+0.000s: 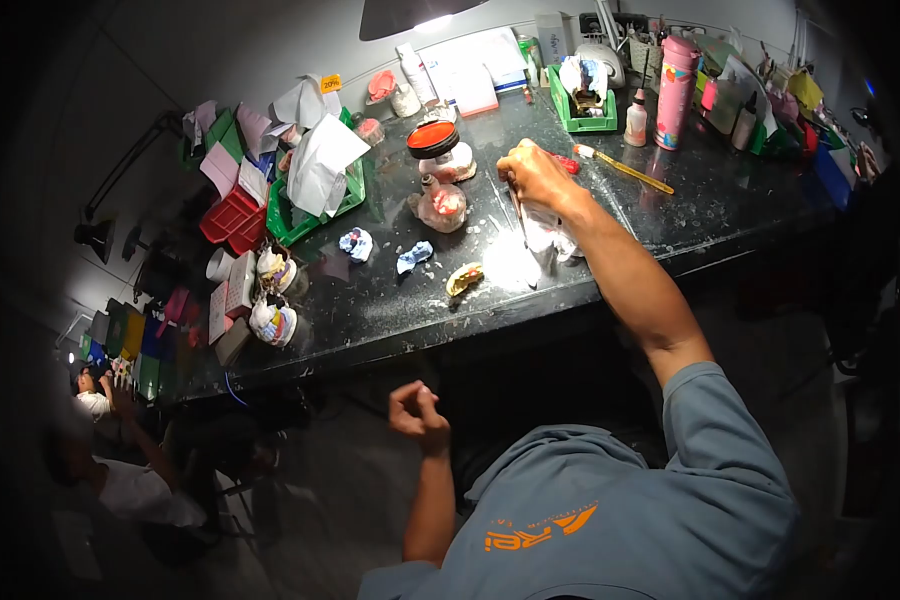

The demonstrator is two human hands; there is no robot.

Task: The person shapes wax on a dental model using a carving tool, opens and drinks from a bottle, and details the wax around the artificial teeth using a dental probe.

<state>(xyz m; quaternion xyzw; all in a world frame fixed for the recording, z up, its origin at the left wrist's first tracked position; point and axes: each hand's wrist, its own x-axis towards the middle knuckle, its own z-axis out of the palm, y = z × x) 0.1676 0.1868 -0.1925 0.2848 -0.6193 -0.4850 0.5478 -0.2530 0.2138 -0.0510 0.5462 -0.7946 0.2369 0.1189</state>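
My right hand (538, 178) is over the bench, its fingers closed around a thin stick-like tool (519, 222) that slants down toward the bench edge. Beneath that wrist lies crumpled white material (550, 232), partly hidden by my arm. In front of the bench, my left hand (419, 415) hangs with its fingers curled in, and nothing shows in it. A small yellowish piece with red on it, like a dental model part (464, 279), lies near the edge beside a bright patch of light. Left of my right hand stands a glass burner-like jar (442, 205).
Crumpled blue-white scraps (414, 257) lie on the black bench (390, 315). A yellow-handled brush (630, 170), a pink flask (676, 95) and a green bin (582, 122) sit farther back. Dental models (273, 320) and paper-filled bins (315, 215) crowd the left. Another person (135, 485) sits at far left.
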